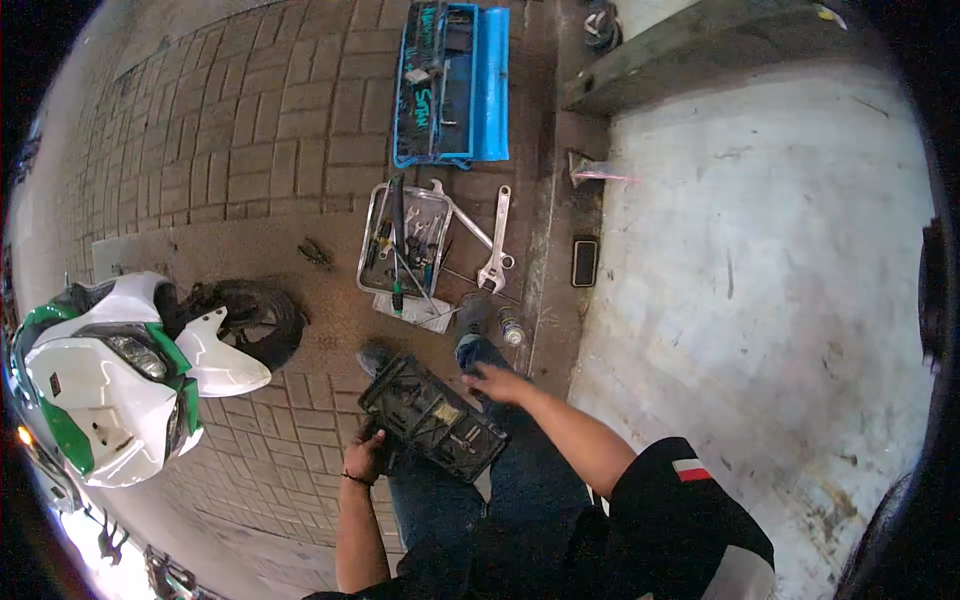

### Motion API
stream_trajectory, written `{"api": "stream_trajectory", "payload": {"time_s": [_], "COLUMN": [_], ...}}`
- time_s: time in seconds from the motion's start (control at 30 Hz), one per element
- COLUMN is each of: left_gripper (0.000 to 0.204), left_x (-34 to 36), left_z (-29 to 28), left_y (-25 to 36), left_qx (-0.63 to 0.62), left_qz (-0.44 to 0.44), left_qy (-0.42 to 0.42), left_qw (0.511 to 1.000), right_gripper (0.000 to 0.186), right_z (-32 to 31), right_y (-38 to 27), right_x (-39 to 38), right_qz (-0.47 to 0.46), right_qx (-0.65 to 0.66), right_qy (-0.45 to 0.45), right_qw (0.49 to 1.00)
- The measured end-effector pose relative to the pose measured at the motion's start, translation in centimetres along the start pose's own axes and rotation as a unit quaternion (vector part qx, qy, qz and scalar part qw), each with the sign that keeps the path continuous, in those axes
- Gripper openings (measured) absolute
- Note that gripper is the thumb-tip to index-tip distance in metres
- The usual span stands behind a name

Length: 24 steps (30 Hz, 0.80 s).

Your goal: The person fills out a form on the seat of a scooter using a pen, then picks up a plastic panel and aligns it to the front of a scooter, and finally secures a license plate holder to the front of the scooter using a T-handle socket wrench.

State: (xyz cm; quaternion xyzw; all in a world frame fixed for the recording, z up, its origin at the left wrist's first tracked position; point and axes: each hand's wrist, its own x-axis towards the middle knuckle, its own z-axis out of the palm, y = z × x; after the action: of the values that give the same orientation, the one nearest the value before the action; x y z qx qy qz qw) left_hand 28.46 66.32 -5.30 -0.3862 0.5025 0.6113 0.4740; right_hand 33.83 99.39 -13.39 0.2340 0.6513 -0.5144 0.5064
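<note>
One white-and-green scooter [110, 390] stands far left, and there's bare paving [310, 425] between it and the left grip [373, 440]! That grip pinches the near-left edge of one black tray [448, 392], which lies tilted across the lap. Beyond the tray sit one metal tray [369, 240] of tools and one blue toolbox [490, 90]. Now the right grip [492, 383], just off the far-right edge; whether it's pressed together, I can't tell. Farther right: two wrenches [497, 235], one can [512, 328], one phone [585, 262].
</note>
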Motion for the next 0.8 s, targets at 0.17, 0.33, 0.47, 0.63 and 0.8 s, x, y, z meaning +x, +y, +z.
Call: {"api": "stream_trajectory", "payload": {"time_s": [0.17,0.33,0.47,0.63,0.8], "left_gripper": [0.052,0.051,0.049,0.046,0.050], "left_x": [0.1,2.3,3.2,5.6,7.8], "left_z": [-2.9,-6.9,-8.9,-9.6,-9.0], "left_y": [-2.0,-2.7,-3.6,-3.8,-3.0], "left_qx": [-0.058,-0.064,-0.087,-0.125,-0.088], "left_qz": [0.034,0.043,0.047,0.052,0.064], "left_qy": [0.069,0.113,0.181,0.195,0.225], "left_qw": [0.995,0.991,0.978,0.971,0.968], "right_gripper": [0.081,0.059,0.065,0.042,0.035], "right_z": [-0.7,-0.2,2.3,2.3,-4.0], "right_y": [3.7,4.6,4.3,7.3,7.6], "right_x": [10.1,22.6,26.2,28.5,36.8], "right_qz": [0.006,-0.005,0.026,0.063,0.074], "right_qx": [-0.192,-0.185,-0.129,-0.223,-0.307], "right_qy": [0.002,0.052,0.140,0.194,0.227], "right_qw": [0.981,0.981,0.981,0.953,0.921]}}
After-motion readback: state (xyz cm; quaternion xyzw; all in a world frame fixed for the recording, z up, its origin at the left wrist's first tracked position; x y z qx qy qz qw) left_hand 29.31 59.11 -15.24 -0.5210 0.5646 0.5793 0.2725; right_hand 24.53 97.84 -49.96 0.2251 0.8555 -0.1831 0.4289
